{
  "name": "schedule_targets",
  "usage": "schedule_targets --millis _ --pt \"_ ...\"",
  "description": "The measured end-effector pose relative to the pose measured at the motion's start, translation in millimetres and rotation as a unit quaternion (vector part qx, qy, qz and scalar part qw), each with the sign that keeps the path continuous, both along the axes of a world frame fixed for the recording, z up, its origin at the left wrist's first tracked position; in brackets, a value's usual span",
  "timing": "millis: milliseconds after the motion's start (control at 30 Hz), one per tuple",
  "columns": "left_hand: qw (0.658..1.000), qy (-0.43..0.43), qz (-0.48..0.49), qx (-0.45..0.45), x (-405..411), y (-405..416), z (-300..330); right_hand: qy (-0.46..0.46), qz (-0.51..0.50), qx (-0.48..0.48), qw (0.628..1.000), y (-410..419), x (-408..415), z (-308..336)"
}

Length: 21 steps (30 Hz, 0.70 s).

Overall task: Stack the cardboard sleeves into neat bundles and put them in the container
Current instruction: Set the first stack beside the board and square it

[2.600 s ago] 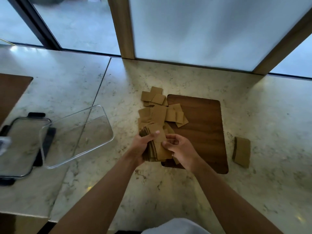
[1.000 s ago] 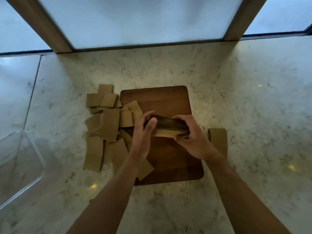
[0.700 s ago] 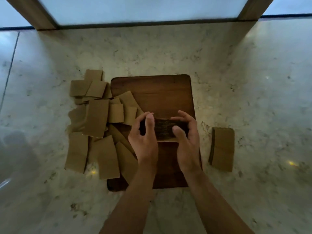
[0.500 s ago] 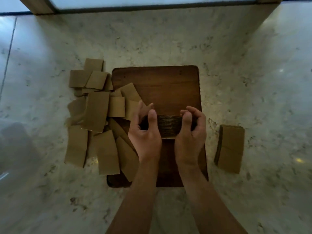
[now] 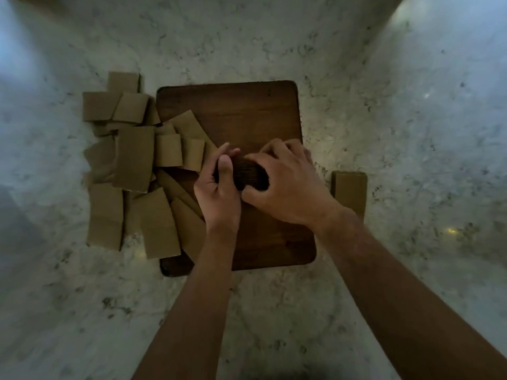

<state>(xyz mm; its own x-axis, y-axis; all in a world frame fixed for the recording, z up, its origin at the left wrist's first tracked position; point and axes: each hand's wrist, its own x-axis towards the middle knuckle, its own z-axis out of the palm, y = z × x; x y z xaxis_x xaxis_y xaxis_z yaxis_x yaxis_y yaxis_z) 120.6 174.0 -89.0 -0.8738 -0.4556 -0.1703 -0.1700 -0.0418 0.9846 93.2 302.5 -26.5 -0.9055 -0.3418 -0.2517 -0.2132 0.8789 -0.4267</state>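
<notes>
Now gripped edge-down on the board [image 5: 247, 113] at centre: bundle [image 5: 248, 175], left hand [image 5: 219, 185] and right hand [image 5: 285, 185] fingers closing tighter than half a second ago. Squaring nearly done; loose sleeves [image 5: 134, 157] remaining at nine o'clock.

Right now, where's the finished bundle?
In the head view it lies on the counter just right of the board, beside the right hand.

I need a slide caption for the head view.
Both hands squaring a brown cardboard sleeve bundle on a dark wooden board.
</notes>
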Motion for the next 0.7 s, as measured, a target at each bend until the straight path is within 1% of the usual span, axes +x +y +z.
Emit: schedule_targets --millis 67,100,167,233,300,333,367,400,433,467,533,567,600,633,667,700 --pt "1.0 -0.006 -0.002 -0.006 0 0 1 0.033 0.106 0.08 0.991 -7 -9 9" --pt "1.0 -0.009 -0.005 -0.013 0 -1 2 0.05 0.132 0.102 0.985 -12 -10 11" --pt "1.0 -0.018 -0.012 -0.022 -1 -2 4 0.065 0.147 0.114 0.98 -20 -14 11" --pt "0.999 -0.039 -0.022 -0.021 0 -3 10 0.053 0.148 0.11 0.981 -22 -15 14" --pt "0.998 -0.053 -0.024 0.014 0 -3 20 0.035 0.124 0.076 0.989 -16 -13 19" --pt "0.998 -0.048 -0.018 0.035 3 -3 26 0.026 0.09 0.042 0.995 -8 -10 22" --pt "0.998 -0.033 -0.01 0.055 3 -2 33 0.014 0.035 -0.004 0.999 4 -8 27" --pt "0.997 -0.023 -0.004 0.073 5 -1 37 -0.012 -0.041 -0.067 0.997 19 -3 29" --pt "0.996 -0.017 -0.005 0.083 6 2 42 -0.043 -0.129 -0.144 0.98 38 4 33" --pt "0.996 -0.021 -0.017 0.09 7 7 46 -0.071 -0.211 -0.221 0.949 59 12 35" --pt "0.989 -0.056 -0.056 0.125 11 24 54 -0.13 -0.345 -0.358 0.858 102 30 31" --pt "0.98 -0.082 -0.065 0.167 13 36 57 -0.154 -0.399 -0.404 0.809 122 39 25" --pt "0.966 -0.111 -0.061 0.227 15 48 60 -0.169 -0.443 -0.427 0.77 138 49 17" --pt "0.945 -0.143 -0.051 0.288 17 59 62 -0.183 -0.474 -0.437 0.742 148 57 10" --pt "0.923 -0.176 -0.044 0.339 19 70 64 -0.197 -0.493 -0.442 0.723 156 65 3" --pt "0.905 -0.21 -0.048 0.367 20 80 65 -0.211 -0.504 -0.45 0.707 162 70 -2"
